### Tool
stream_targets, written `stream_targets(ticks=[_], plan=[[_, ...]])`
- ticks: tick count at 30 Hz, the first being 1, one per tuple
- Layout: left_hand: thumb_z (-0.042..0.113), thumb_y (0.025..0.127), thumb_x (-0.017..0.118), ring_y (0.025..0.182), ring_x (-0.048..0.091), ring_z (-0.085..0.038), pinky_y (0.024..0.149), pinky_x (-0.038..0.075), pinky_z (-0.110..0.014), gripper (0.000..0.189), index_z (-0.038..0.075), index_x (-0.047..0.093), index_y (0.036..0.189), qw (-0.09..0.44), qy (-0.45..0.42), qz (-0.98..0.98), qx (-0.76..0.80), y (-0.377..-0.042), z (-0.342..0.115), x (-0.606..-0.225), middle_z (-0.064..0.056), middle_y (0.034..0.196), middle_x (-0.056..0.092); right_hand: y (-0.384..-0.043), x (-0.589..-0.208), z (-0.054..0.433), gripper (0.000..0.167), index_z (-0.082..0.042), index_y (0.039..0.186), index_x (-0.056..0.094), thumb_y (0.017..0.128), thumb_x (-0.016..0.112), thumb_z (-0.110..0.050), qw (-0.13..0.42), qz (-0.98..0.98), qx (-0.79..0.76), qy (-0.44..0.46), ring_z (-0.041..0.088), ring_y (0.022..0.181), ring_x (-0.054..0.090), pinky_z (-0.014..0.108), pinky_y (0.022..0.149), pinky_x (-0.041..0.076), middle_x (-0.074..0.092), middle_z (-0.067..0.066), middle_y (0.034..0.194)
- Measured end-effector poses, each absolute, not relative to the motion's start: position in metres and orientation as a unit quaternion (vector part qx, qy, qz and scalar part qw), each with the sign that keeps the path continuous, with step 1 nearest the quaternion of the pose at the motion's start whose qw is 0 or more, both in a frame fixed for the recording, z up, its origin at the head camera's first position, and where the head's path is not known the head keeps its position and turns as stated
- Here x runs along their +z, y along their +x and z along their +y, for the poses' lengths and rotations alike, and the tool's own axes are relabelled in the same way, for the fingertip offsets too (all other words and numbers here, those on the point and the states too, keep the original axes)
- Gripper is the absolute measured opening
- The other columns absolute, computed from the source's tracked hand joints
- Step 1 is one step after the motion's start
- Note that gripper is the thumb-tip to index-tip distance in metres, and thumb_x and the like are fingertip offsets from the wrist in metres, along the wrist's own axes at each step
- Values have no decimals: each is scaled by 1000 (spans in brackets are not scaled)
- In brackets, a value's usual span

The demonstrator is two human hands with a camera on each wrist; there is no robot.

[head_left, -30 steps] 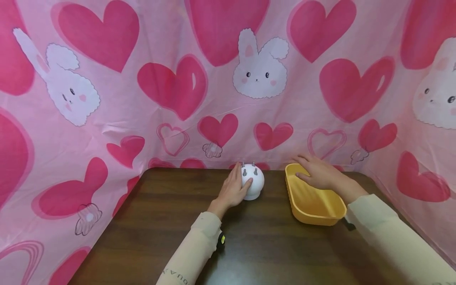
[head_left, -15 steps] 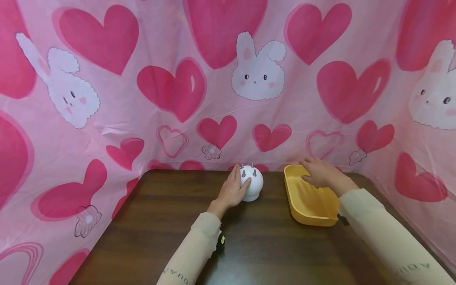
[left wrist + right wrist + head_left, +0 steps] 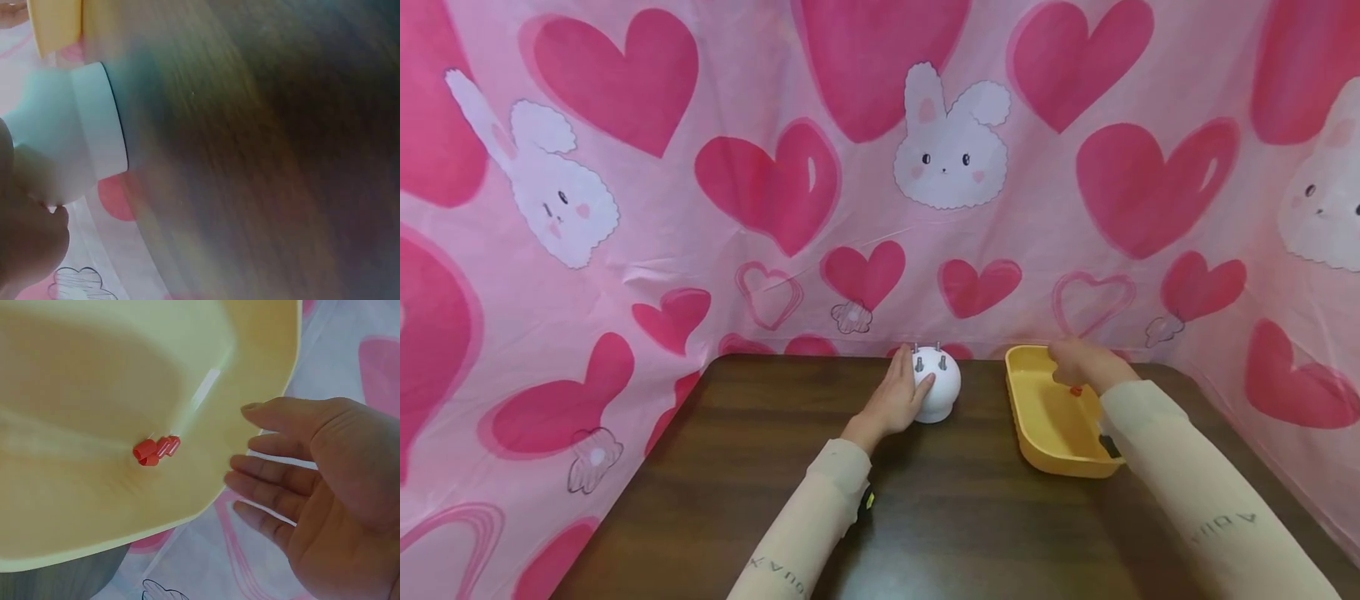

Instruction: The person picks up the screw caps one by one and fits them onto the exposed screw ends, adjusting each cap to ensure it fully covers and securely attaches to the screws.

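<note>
While pink heart-and-rabbit cloth [image 3: 865,200] hangs round a dark wood-grained table [image 3: 760,450], blurred in the left wrist view, the left hand [image 3: 891,402] grips a white ball [image 3: 942,393] standing near the far edge, metal pegs [image 3: 943,363] on top, its far side hidden. Farther right sits a yellow tray [image 3: 1037,408], partly covered by a pale sleeve [image 3: 1157,433]; inside, small red pieces [image 3: 156,450] bunch too closely to count. By its rim, the right hand [image 3: 337,481] has thumb and fingers wide apart.

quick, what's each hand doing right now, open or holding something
Left hand: holding the white ball.
Right hand: open, holding nothing, at the tray's edge.
</note>
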State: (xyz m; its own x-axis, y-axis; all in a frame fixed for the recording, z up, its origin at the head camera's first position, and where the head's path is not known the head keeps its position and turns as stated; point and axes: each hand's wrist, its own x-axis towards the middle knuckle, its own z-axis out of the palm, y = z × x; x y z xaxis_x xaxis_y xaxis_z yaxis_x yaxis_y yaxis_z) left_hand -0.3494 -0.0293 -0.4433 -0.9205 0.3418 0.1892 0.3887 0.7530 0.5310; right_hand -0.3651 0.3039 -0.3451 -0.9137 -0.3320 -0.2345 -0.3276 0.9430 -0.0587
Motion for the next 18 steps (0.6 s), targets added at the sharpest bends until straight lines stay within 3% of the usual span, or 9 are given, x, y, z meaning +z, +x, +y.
stream_targets(ticks=[2, 5, 12, 18], plan=[[50, 108, 39, 158, 7, -30, 125, 17, -41, 84, -4, 4, 162, 40, -194, -937, -287, -349, -29, -442, -21, 170, 7, -366, -345, 304, 3, 0, 87, 61, 88, 63, -2, 130, 979, -7, -159, 24, 72, 61, 45, 76, 53, 66, 6, 74], [51, 108, 38, 158, 8, -30, 125, 19, -42, 84, -3, 4, 162, 39, -191, -938, -286, -347, -30, -441, -20, 170, 7, -366, -347, 303, 7, -1, 80, 63, 86, 62, 2, 138, 980, -9, -144, 23, 68, 63, 42, 72, 53, 68, 5, 65], [52, 108, 37, 158, 9, -29, 125, 19, -41, 84, -3, 4, 162, 37, -184, -944, -272, -346, -30, -442, -20, 170, 8, -363, -354, 303, 8, -1, 83, 57, 84, 62, 5, 155, 981, -27, -114, 21, 62, 57, 31, 59, 48, 64, 9, 71], [52, 108, 38, 158, 11, -29, 124, 21, -42, 83, -3, 6, 162, 42, -190, -942, -273, -346, -31, -440, -20, 170, 10, -363, -355, 304, 15, -3, 85, 53, 77, 62, 5, 151, 983, -3, -106, 26, 71, 53, 37, 65, 48, 54, 11, 78]])
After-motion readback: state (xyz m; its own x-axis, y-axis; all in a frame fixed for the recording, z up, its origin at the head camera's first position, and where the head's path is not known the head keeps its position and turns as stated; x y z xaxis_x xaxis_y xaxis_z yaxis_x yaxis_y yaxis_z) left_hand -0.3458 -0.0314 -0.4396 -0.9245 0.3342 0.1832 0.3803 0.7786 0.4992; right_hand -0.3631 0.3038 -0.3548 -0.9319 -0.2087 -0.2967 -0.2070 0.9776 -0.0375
